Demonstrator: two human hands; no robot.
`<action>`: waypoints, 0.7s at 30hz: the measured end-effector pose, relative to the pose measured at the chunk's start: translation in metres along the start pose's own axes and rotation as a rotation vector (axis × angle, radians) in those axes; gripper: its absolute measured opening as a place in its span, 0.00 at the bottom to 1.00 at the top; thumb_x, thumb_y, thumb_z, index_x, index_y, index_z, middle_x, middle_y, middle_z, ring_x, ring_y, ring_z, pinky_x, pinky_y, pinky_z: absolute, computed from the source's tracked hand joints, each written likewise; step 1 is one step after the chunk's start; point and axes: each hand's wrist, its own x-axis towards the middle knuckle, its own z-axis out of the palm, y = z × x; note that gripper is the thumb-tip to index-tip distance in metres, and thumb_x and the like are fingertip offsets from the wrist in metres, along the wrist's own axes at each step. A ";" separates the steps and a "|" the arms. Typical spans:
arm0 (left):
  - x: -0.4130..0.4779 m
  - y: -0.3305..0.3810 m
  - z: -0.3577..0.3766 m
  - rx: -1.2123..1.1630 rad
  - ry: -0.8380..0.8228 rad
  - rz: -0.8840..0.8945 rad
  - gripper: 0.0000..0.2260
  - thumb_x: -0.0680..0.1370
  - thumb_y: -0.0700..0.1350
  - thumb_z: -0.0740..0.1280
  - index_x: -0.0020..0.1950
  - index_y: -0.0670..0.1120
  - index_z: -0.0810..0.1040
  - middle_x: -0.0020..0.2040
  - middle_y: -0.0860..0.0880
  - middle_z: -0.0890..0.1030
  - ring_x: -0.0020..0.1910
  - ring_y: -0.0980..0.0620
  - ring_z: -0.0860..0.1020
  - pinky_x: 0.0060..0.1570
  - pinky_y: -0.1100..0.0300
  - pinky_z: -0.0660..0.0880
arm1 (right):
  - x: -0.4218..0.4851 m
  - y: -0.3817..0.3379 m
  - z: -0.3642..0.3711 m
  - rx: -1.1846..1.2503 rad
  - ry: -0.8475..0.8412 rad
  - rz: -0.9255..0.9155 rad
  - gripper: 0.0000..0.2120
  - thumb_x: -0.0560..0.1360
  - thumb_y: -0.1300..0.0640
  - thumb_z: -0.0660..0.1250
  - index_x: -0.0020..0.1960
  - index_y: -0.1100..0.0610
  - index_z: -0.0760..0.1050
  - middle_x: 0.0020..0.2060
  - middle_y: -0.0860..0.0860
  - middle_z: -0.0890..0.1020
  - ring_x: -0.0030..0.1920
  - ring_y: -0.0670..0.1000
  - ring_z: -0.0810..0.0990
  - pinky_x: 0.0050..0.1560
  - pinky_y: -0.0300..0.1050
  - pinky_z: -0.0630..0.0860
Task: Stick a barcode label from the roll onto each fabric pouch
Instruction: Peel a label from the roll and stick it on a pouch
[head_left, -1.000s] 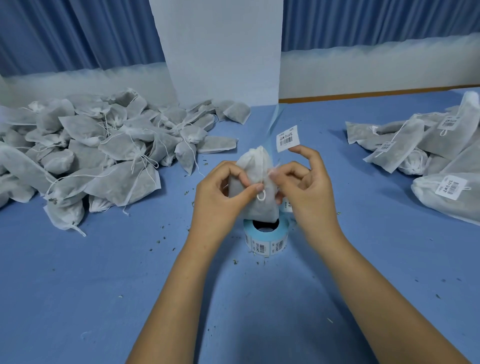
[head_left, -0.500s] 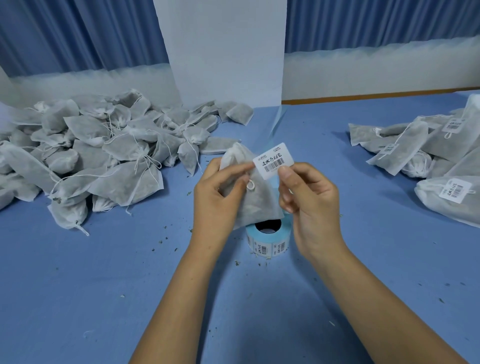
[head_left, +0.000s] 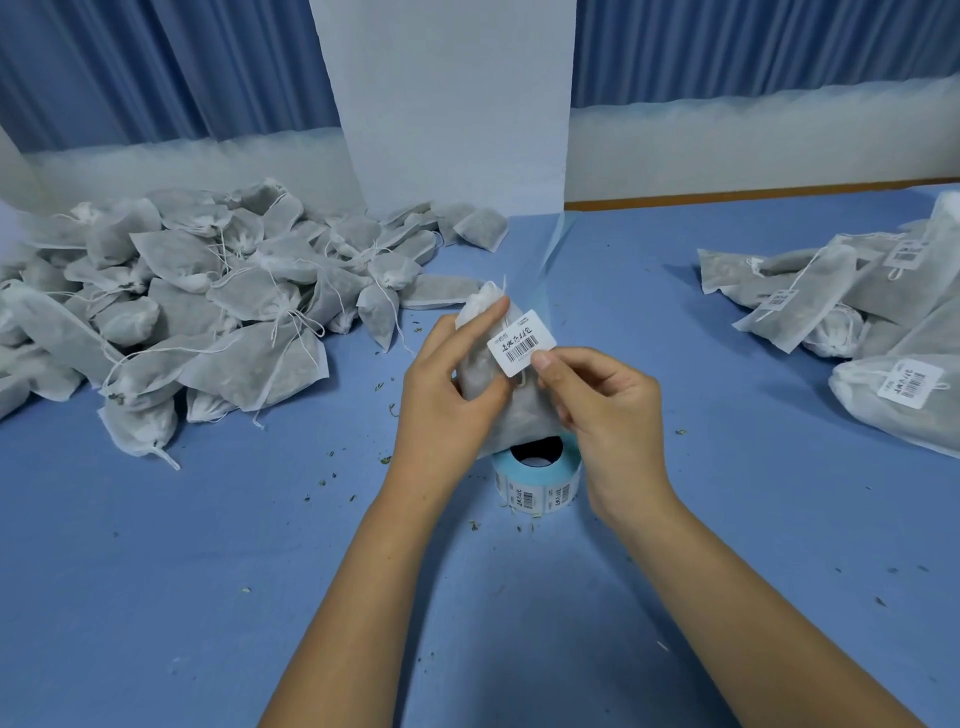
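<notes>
My left hand (head_left: 447, 395) grips a grey fabric pouch (head_left: 511, 410) upright above the table, thumb on its front and fingers round its neck. My right hand (head_left: 597, 405) pinches the lower right corner of a white barcode label (head_left: 521, 342), which lies tilted against the pouch's upper front. Directly below the pouch stands the label roll (head_left: 537, 480), light blue with barcode labels on its outside; its far side is hidden by the pouch. A strip of blue backing (head_left: 540, 265) rises from behind the pouch.
A large heap of unlabelled pouches (head_left: 197, 306) with loose drawstrings fills the left of the blue table (head_left: 260, 597). Labelled pouches (head_left: 852, 312) are stacked at the right edge. A white pillar (head_left: 452, 104) stands behind. Small herb crumbs dot the table.
The label came down from above my right fingers onto the pouch's front. My left hand shifted its grip higher on the pouch and tilted it slightly right.
</notes>
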 end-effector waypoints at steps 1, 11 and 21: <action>0.000 0.001 0.000 -0.005 -0.010 0.008 0.22 0.73 0.39 0.69 0.63 0.59 0.76 0.49 0.64 0.75 0.54 0.59 0.77 0.49 0.65 0.73 | 0.000 0.001 0.000 -0.018 0.000 -0.002 0.06 0.72 0.63 0.71 0.38 0.57 0.82 0.26 0.42 0.79 0.27 0.40 0.74 0.32 0.29 0.69; -0.003 0.003 -0.004 -0.030 -0.129 0.138 0.25 0.72 0.34 0.69 0.67 0.54 0.75 0.49 0.65 0.73 0.47 0.65 0.74 0.45 0.74 0.68 | 0.003 0.004 -0.006 -0.225 0.079 -0.018 0.05 0.70 0.58 0.74 0.36 0.56 0.82 0.33 0.59 0.82 0.34 0.55 0.78 0.39 0.45 0.76; 0.000 0.000 -0.005 -0.045 -0.039 0.087 0.18 0.76 0.34 0.69 0.60 0.54 0.79 0.49 0.62 0.78 0.46 0.65 0.76 0.45 0.74 0.69 | 0.019 -0.003 -0.015 -0.442 0.024 -0.049 0.12 0.65 0.48 0.77 0.41 0.51 0.77 0.33 0.42 0.78 0.33 0.42 0.74 0.38 0.39 0.70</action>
